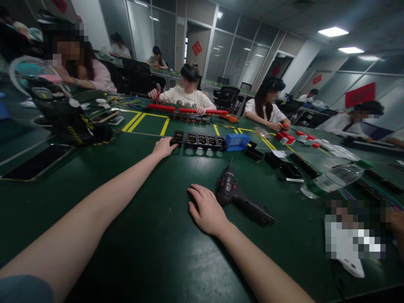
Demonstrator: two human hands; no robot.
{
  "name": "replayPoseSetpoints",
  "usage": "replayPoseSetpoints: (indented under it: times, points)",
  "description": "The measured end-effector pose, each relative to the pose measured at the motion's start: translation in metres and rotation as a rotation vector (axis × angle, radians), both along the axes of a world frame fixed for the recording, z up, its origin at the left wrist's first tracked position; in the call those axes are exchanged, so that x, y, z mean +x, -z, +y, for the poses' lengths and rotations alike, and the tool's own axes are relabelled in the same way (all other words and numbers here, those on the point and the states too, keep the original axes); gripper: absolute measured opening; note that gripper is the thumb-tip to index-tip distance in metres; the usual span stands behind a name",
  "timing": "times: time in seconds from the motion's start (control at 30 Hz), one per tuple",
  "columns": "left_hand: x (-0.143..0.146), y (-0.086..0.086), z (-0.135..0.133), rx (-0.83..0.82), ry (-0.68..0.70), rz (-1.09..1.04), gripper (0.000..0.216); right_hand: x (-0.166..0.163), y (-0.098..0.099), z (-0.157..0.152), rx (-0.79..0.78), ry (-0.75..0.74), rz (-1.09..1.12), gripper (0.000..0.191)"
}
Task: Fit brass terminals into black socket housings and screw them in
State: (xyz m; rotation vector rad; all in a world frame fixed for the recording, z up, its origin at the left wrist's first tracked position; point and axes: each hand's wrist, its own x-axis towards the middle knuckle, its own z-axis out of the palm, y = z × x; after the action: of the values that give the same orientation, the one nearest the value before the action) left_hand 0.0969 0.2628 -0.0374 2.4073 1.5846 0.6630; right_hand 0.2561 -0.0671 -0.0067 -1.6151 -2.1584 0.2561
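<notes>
At the left end of a row, my left hand [164,148] has its thumb and fingers closed about the edge of a black terminal block [178,136] with brass-coloured contacts inside. To the right of it stand several similar terminal blocks [202,141], side by side. A blue plastic box [237,142] adjoins the row's right end. My right hand [206,208] rests palm down on the green table [132,248], fingers spread and nothing held. Just right of its fingertips lies a black cordless screwdriver [233,191], its bit pointing away from me.
A phone [38,162] and a black bag [67,118] are at left. Rightward lie black trays [284,166], a marker [292,180], a tilted plastic bottle [334,179] and a white phone [353,265]. Across the table, a person [189,94] handles red parts [189,110].
</notes>
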Motion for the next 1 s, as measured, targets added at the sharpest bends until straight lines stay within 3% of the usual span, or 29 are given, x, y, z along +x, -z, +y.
replayPoseSetpoints:
  times: [0.6, 0.77, 1.0]
  points:
    - [0.004, -0.012, -0.012, 0.014, 0.065, 0.102, 0.039, 0.007, -0.005, -0.001, -0.055, -0.099, -0.055, 0.052]
    - [0.006, -0.013, -0.016, 0.014, 0.051, 0.173, 0.05, 0.008, -0.008, -0.002, -0.081, -0.109, -0.048, 0.052]
    - [0.009, -0.006, -0.018, -0.038, 0.079, 0.28, 0.082, 0.01, -0.009, -0.001, -0.105, -0.115, -0.044, 0.055]
